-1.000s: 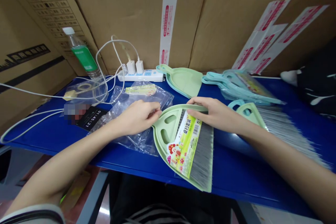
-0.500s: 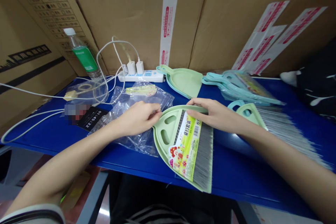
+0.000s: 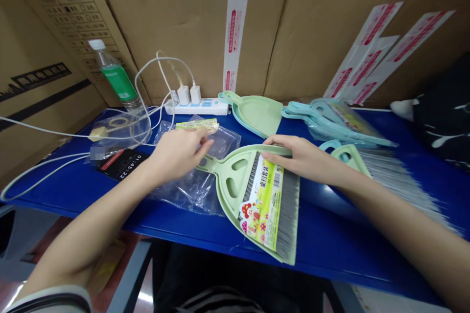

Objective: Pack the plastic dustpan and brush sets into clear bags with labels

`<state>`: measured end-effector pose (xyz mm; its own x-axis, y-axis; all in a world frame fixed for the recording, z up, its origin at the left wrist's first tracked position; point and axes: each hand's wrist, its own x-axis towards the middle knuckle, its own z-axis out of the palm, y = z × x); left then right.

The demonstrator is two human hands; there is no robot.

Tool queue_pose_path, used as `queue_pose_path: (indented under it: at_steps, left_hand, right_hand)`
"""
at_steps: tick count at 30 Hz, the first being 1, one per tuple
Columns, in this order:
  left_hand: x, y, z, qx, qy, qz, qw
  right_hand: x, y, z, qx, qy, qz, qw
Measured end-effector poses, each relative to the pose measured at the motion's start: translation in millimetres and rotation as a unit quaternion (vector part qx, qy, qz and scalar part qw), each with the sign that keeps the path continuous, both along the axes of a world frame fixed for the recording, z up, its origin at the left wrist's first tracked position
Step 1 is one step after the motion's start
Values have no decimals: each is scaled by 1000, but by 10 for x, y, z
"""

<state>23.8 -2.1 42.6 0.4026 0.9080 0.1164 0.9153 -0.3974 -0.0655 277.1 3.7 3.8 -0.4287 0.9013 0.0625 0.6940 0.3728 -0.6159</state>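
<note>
A light green dustpan (image 3: 233, 168) with a grey-bristled hand brush (image 3: 287, 220) nested in it lies tilted before me at the table's front edge. A yellow printed label (image 3: 270, 205) is across the bristles. My right hand (image 3: 293, 154) grips the set's upper edge, thumb on the front and fingers behind. My left hand (image 3: 181, 151) is closed beside the end of the handle (image 3: 207, 164), over clear plastic bags (image 3: 191, 190). Whatever its curled fingers hold is hidden.
Behind are a green dustpan (image 3: 260, 112), blue sets in plastic (image 3: 330, 117), and a power strip (image 3: 216, 106) with white cables. A bottle (image 3: 119, 80) and a phone (image 3: 121, 164) are at left. A grey-bristled brush (image 3: 400, 181) lies right. Cardboard boxes (image 3: 191, 14) wall the back.
My left hand has moved left and a little up, uncovering part of the handle. My right hand keeps its grip, and the dustpan set has hardly shifted.
</note>
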Motion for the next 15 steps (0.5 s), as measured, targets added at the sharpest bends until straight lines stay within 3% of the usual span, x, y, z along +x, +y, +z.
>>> queue_pose_path:
  at_steps: [5,15]
  left_hand:
    - [-106,54,18,54,121,123,984]
    - [-161,101,27,-9,180,145,973]
  right_hand:
    - [17,14,-6,5,-2,6,1000]
    - [23,9,38,5,-3,-8,1000]
